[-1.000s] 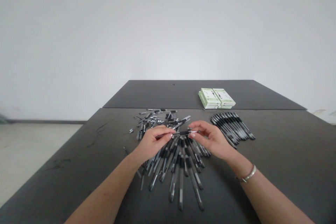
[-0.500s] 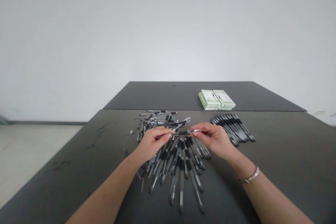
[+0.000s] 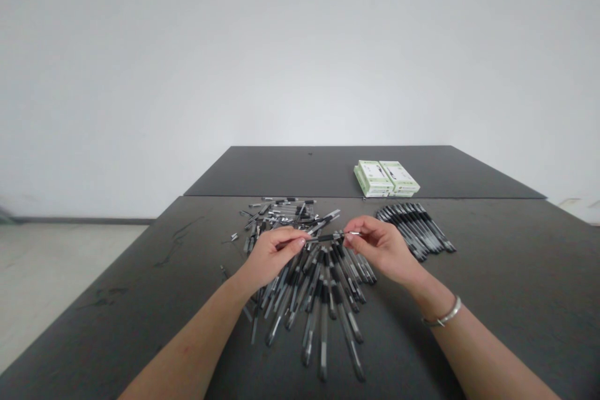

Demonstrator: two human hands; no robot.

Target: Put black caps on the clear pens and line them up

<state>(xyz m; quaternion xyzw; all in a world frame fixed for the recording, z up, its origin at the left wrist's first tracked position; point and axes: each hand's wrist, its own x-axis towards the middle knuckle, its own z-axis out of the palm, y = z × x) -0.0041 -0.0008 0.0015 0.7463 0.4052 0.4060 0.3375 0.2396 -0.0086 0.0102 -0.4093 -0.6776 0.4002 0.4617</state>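
Note:
Over the heap, a pen (image 3: 324, 238) with a black grip is held level between my two hands. My left hand (image 3: 274, 255) pinches its left end between thumb and fingers. At its right end my right hand (image 3: 380, 250) is closed with thumb and forefinger on the silvery tip. Whether that tip is joined to the barrel or a separate piece is too small to tell. Just beneath my hands lie many clear pens (image 3: 323, 319) with black grips, fanned out toward me.
Behind my left hand is a jumble of loose pen parts (image 3: 285, 212). A neat row of pens (image 3: 417, 229) lies right of my right hand. Green-and-white boxes (image 3: 388, 177) are stacked farther back on the dark table (image 3: 497, 300).
My right hand's fingertips have shifted slightly to the right along the pen's tip end. My left hand and the pen barrel stay in nearly the same place.

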